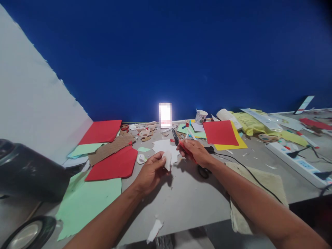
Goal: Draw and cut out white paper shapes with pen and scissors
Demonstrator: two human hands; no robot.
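My left hand (150, 172) pinches a small white paper cutout (167, 160) above the grey table (186, 200). My right hand (195, 150) is closed around a red-handled tool (187, 151), which looks like scissors or a pen; its tip points toward the cutout. A larger white paper piece (164, 146) lies just behind both hands. Black scissors handles (203, 171) lie on the table under my right wrist.
Red sheets (113, 165) (220, 132), a pale green sheet (85, 200) and corrugated cardboard (110, 148) lie around. A paper cup (200, 117), a bright phone screen (165, 115), a power strip (298, 159) with cables, a cloth (261, 183) and a dark object (28, 173) at left are also in view.
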